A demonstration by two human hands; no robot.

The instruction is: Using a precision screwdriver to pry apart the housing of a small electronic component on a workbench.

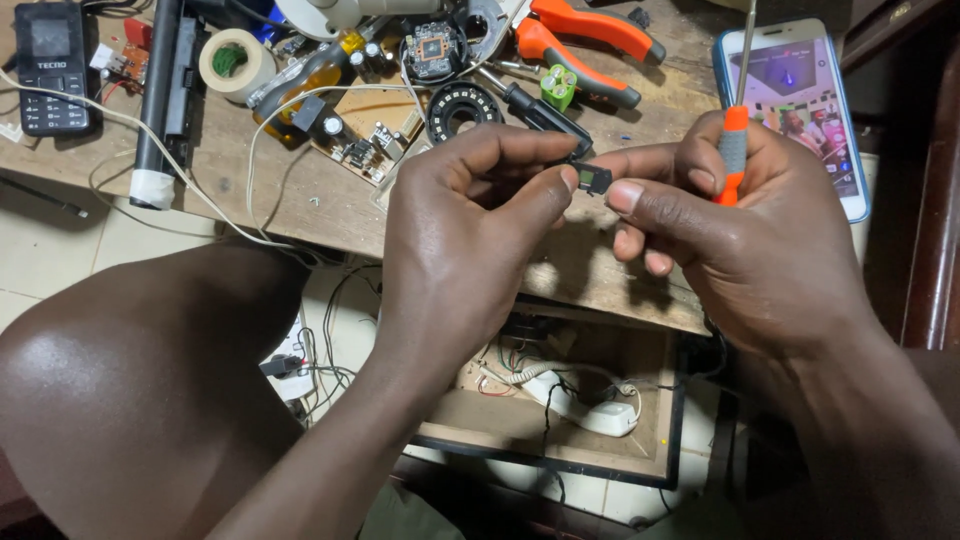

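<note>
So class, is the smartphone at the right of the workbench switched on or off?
On. The smartphone lies face up with its screen lit, showing a colourful picture; a screwdriver in the right hand crosses it.

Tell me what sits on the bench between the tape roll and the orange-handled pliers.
In the head view, between the tape roll and the orange-handled pliers lie a yellow-handled screwdriver and a round circuit board.

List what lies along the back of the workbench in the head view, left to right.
Black keypad phone → black tube → roll of tape → round circuit board → orange-handled pliers → smartphone with lit screen.
</note>
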